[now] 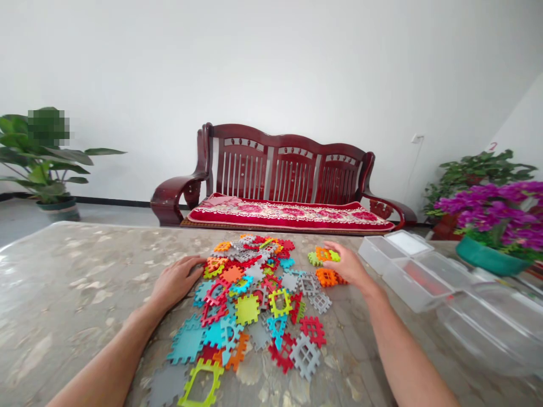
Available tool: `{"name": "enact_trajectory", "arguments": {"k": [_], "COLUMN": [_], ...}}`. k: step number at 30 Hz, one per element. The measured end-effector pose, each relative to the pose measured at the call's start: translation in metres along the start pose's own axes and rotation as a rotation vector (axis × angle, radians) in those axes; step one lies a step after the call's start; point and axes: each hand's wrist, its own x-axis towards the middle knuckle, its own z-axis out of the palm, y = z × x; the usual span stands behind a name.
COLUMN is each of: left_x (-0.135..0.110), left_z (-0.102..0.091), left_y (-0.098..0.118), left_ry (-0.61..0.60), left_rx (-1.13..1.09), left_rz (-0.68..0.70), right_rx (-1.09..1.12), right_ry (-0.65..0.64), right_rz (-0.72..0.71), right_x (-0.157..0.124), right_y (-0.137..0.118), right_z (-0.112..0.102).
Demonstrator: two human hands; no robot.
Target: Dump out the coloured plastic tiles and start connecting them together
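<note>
A heap of interlocking plastic puzzle tiles (247,309) in red, orange, grey, blue and yellow-green is spread over the table. My left hand (180,278) rests on the table at the heap's left edge, fingers stretched out and flat, holding nothing. To the heap's right, my right hand (348,264) has its thumb and fingers closed around an orange puzzle tile (323,254). Yellow-green tiles (314,259) lie beneath and beside that tile. Just nearer to me, below the right hand, is a small group of orange tiles (326,277).
Clear plastic boxes (413,282) stand at the right, one with something red inside. Behind them is a teal pot (487,255) of purple flowers. A wooden bench (292,164) with a red cover is beyond the table (76,277). A potted plant (59,209) stands at far left.
</note>
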Motion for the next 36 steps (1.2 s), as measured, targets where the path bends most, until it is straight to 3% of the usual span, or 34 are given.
{"name": "enact_trajectory", "arguments": {"k": [3, 8, 15, 20, 24, 27, 32, 36], "left_x": [0.0, 0.0, 0.0, 0.0, -0.001, 0.0, 0.0, -0.001], "left_z": [0.0, 0.0, 0.001, -0.001, -0.002, -0.002, -0.001, -0.001], "left_y": [0.0, 0.0, -0.002, 0.002, 0.003, 0.002, 0.001, 0.001], "left_ry": [0.005, 0.004, 0.009, 0.011, 0.01, 0.007, 0.012, 0.024], "left_rx": [0.011, 0.031, 0.018, 0.013, -0.002, 0.006, -0.001, -0.007], "left_rz": [-0.001, 0.004, 0.009, -0.005, -0.004, -0.002, 0.001, -0.01], "right_rx": [-0.092, -0.191, -0.349, -0.323, -0.195, -0.152, -0.143, -0.102], "right_ry": [-0.078, -0.218, -0.275, -0.226, -0.147, -0.174, -0.203, -0.158], "right_rz": [0.019, -0.006, -0.078, -0.142, -0.158, -0.257, -0.234, -0.252], "right_x": [-0.006, -0.015, -0.019, -0.021, -0.034, -0.052, -0.076, -0.078], "right_y": [0.02, 0.029, 0.017, -0.005, -0.036, -0.054, -0.057, -0.058], "right_z": [-0.012, -0.009, -0.004, 0.0, 0.018, 0.038, 0.07, 0.093]}}
